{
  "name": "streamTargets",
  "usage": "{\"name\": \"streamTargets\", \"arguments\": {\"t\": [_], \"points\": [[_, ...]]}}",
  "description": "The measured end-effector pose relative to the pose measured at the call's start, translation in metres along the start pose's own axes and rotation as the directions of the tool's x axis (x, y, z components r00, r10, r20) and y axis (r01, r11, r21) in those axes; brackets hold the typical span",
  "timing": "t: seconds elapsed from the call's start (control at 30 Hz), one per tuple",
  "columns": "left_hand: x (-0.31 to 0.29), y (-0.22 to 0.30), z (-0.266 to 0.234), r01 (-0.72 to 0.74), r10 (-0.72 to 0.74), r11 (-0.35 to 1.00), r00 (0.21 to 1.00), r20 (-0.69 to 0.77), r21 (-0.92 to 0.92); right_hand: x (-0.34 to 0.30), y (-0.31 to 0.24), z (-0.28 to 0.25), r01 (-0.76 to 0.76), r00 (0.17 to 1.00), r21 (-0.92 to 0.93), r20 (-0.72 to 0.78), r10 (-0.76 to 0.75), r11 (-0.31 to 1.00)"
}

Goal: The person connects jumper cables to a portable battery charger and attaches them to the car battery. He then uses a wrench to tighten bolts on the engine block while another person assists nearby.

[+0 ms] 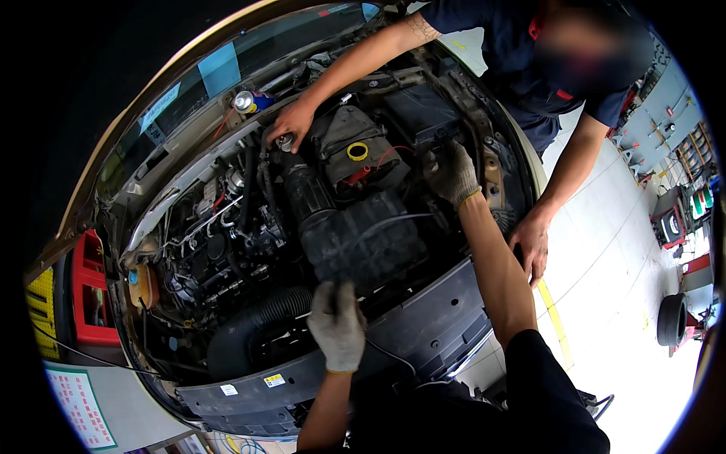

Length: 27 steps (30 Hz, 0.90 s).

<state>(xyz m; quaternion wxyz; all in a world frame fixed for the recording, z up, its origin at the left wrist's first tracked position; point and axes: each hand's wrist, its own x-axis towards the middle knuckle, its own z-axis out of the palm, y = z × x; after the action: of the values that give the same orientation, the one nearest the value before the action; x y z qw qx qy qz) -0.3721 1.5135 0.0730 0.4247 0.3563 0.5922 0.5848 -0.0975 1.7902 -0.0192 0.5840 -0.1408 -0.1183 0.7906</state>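
My left hand (338, 329), in a pale work glove, is at the front edge of a black air filter box (367, 240). Its fingers are bent and close together; whatever they grip is hidden. Further back on the right, my gloved right hand (451, 174) has its fingers curled in beside the near corner of a black rectangular box (420, 113). What lies inside those fingers does not show. A thin dark hose (393, 219) crosses the top of the filter box. Between the boxes sits a dark cover with a yellow ring (357, 151) and a red tubular piece (355, 176).
A co-worker leans in from the far right, one hand (295, 122) on a small metallic part by the intake duct, the other hand (532, 244) on the fender. A spray can (252, 102) stands near the windscreen. A ribbed hose (283, 306) runs behind the front panel (446, 310).
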Motion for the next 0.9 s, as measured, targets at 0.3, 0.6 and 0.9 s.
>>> {"name": "streamTargets", "arguments": {"t": [0.3, 0.6, 0.9], "points": [[0.081, 0.034, -0.015, -0.462, 0.252, 0.508, 0.887, 0.387, 0.727, 0.015, 0.023, -0.06, 0.105, 0.992, 0.156, -0.08, -0.094, 0.982], [0.053, 0.004, -0.006, -0.144, -0.008, 0.834, 0.962, 0.273, 0.532, 0.086, 0.052, -0.182, -0.142, 0.679, -0.961, -0.27, -0.683, 0.238], [0.046, 0.023, 0.016, -0.176, 0.056, 0.796, 0.974, 0.219, 0.579, 0.123, 0.071, -0.199, -0.356, 0.75, -0.929, -0.219, -0.624, -0.101]]}}
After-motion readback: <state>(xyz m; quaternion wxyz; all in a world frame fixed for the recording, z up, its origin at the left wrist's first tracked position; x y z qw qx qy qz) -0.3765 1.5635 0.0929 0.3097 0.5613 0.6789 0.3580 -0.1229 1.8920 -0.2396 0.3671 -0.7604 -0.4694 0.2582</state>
